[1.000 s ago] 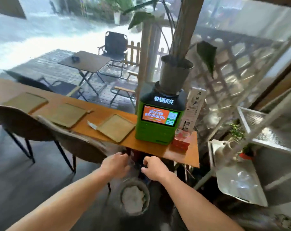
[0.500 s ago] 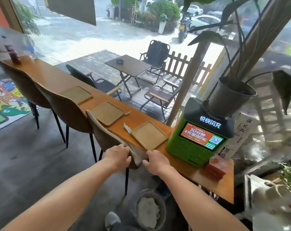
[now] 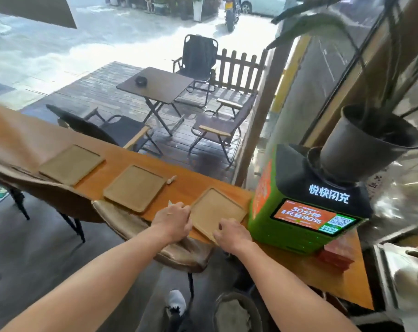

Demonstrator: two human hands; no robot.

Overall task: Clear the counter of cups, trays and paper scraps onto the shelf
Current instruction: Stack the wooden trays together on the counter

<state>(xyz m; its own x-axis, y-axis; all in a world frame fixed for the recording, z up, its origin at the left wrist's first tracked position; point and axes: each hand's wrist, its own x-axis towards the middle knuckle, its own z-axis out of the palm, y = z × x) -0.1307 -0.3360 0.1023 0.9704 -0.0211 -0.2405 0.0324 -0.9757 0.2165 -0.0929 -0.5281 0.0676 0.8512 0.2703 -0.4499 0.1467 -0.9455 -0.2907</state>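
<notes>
Three flat square tan wooden trays lie along the orange counter (image 3: 121,161). At the rightmost tray (image 3: 218,210), the left hand (image 3: 173,221) rests loosely curled on its left edge, the right hand (image 3: 232,232) on its near corner; neither grips yet. It looks stiff and light, best lifted by opposite rims.

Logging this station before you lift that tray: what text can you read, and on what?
"悦快闪充": black top of the green charging kiosk.
"30分钟充至80%": the kiosk's orange screen.
QR code and small print on that screen: too small.
Orange side panel, red box: blurred, unreadable.
</notes>
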